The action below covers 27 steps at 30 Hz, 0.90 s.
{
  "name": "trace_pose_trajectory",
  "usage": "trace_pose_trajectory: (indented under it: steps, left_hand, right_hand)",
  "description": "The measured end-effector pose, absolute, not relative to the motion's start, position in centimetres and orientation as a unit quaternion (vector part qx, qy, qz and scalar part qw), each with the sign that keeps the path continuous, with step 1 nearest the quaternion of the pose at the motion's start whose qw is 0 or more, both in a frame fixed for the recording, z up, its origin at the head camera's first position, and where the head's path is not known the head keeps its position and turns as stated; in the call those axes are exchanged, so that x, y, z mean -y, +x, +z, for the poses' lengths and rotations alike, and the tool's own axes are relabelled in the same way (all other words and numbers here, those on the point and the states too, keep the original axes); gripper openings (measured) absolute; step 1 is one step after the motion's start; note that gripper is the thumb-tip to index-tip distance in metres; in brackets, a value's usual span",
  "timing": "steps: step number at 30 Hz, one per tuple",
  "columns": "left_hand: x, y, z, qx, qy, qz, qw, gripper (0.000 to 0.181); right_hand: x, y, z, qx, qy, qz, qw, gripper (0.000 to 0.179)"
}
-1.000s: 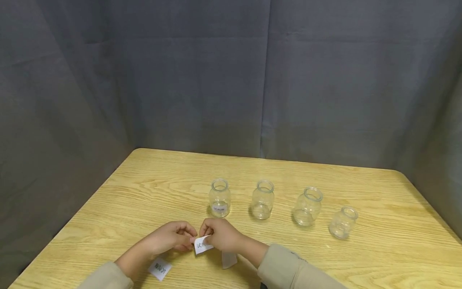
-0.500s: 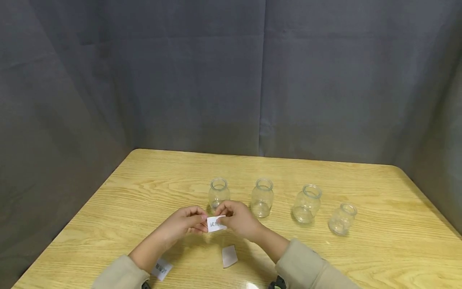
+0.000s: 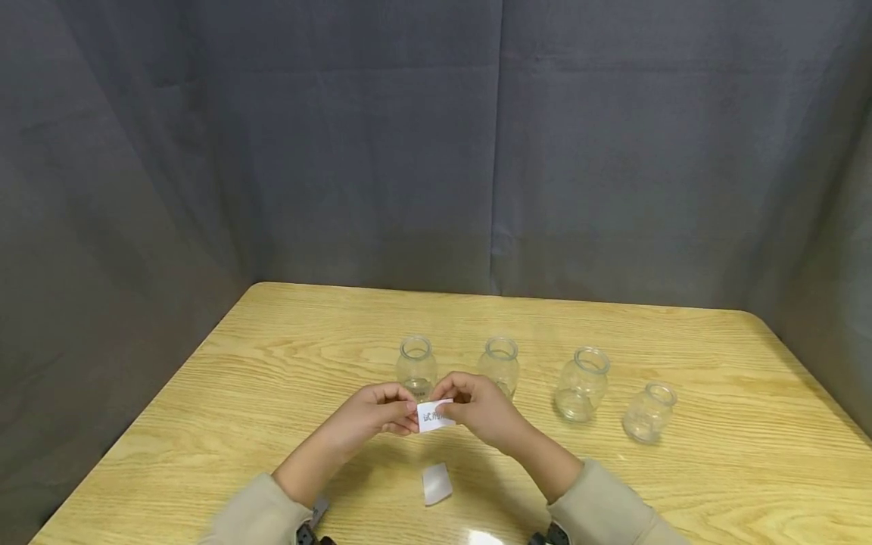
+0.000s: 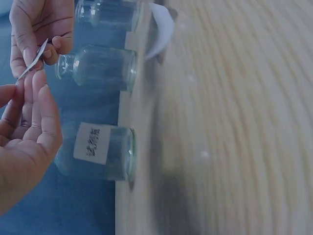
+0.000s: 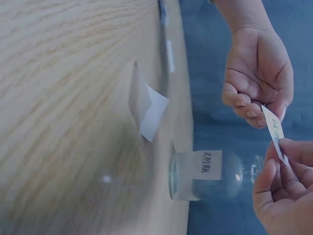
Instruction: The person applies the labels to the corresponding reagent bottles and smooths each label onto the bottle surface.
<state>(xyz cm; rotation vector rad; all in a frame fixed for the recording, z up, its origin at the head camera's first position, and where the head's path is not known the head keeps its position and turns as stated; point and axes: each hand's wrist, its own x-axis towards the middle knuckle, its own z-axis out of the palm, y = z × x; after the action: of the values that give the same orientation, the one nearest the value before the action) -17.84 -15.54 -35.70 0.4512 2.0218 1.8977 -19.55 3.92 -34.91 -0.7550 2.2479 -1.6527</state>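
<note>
The white label [image 3: 427, 418], pinched between the fingers of the left hand [image 3: 371, 413] and the right hand [image 3: 482, 412], should be held flat by its edges so that no crease is made.

Left hand [image 3: 368, 416], right hand [image 3: 485, 410] raised close together, fingers [image 4: 48, 110] pinching.

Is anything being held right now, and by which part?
Yes, a small white label: the left-hand fingers pinch its left edge, the right-hand fingers its right end.
</note>
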Motion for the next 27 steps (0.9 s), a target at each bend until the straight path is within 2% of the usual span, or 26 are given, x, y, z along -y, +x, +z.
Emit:
trace_pose_trajectory:
  steps: [13,20,27]
  left_hand:
    - [13.7,-18.7,-35.0,-0.689,0.199,0.678,0.161,0.022]
    - [12.8,-18.2,-34.0,-0.666,0.249,0.689,0.139,0.029]
    - [12.1,-17.7,-33.3,-0.637,0.275,0.708,0.131,0.026]
  right_hand:
    - [-6.1,-19.1,-33.7,-0.745,-0.252,-0.607,0.116,0.010]
    - [-7.0,-18.4,-32.8,-0.721,-0.254,-0.635,0.112,0.013]
    - [-7.7,-17.4,-32.0,-0.685,-0.284,-0.664,0.095,0.018]
